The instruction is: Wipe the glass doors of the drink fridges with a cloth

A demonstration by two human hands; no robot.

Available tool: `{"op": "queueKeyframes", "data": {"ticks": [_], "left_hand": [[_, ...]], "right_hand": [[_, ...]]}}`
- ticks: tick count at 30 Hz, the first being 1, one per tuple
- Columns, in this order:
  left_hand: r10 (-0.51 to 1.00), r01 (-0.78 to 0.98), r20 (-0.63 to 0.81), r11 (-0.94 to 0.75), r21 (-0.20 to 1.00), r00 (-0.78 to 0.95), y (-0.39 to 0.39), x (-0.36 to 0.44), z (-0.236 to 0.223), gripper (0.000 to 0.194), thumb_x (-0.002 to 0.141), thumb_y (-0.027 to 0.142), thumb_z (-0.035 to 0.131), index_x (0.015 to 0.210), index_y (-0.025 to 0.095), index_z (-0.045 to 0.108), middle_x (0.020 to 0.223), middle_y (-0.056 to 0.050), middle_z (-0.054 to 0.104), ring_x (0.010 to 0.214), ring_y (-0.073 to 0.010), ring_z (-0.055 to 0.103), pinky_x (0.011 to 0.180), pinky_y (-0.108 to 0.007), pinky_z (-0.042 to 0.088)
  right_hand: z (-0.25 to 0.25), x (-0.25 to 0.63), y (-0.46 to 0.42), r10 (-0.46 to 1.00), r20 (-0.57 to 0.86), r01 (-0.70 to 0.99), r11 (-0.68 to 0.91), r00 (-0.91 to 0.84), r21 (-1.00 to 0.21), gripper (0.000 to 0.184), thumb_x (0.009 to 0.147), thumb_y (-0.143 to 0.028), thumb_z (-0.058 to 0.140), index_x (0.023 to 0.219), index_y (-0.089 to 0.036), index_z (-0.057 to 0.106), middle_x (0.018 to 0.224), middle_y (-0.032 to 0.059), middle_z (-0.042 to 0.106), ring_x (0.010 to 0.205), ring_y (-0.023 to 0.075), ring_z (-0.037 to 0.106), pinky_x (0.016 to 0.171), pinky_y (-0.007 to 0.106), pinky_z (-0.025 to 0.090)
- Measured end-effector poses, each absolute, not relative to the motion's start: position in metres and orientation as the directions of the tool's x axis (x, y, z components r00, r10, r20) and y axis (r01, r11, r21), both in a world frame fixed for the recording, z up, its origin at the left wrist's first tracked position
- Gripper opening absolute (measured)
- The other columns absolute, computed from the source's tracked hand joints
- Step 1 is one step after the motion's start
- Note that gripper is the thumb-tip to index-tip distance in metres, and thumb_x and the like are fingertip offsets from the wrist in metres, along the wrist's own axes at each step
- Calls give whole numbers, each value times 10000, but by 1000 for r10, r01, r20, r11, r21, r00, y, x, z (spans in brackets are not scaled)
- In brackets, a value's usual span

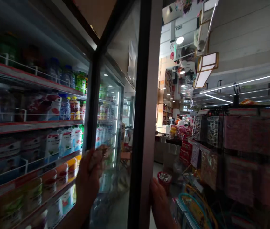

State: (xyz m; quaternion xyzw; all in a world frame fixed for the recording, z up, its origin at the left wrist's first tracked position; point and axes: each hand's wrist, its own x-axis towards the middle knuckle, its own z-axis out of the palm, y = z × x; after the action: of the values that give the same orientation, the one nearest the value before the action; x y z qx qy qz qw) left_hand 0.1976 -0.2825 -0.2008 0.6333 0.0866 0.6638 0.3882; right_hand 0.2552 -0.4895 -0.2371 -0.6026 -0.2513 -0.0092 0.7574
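Note:
I stand at an open store cooler. My left hand [88, 179] is raised at the inner edge of the glass door [118, 133], fingers curled against its dark frame, seen partly through the glass. My right hand [160, 203] rests against the outer edge of the same door's tall grey frame [144, 127], low down. The door stands swung out toward me. Neither hand carries a product.
Cooler shelves [30, 125] at left hold bottles and cartons in several rows. At right hang racks of packaged goods [244, 143]. A checkout area with a person [179, 121] lies far down the aisle, and a red bin [163, 179] stands on the floor.

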Motion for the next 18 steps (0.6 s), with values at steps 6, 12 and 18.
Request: {"op": "queueKeyframes", "data": {"ticks": [6,12,18], "left_hand": [[463,-422,886,-797,433,33,-306,293,-185,577,803,180,471,1354,229,307,1233,-71,544,1097,-179,545,912,-343,466],[-278,-396,954,-868,-301,-115,-370,367,-192,398,858,223,366,1230,121,462,1357,-102,436,1323,-215,299,1082,-387,282],[-447,-330,885,-822,-464,-130,-280,420,-168,375,873,153,307,1195,213,488,1313,1,491,1341,-141,253,1093,-341,258]], "right_hand": [[-241,309,-520,-103,753,759,31,650,-650,515,797,-534,450,1217,-243,511,1251,101,528,1142,276,498,872,409,443],[-243,350,-497,-33,994,841,-531,108,-109,529,836,-264,463,1353,-259,354,1491,70,196,1328,333,261,1000,568,303],[-238,380,-493,-56,998,634,-771,16,-54,547,846,-284,447,1378,-227,330,1459,84,282,1310,342,303,1026,582,298]]}}
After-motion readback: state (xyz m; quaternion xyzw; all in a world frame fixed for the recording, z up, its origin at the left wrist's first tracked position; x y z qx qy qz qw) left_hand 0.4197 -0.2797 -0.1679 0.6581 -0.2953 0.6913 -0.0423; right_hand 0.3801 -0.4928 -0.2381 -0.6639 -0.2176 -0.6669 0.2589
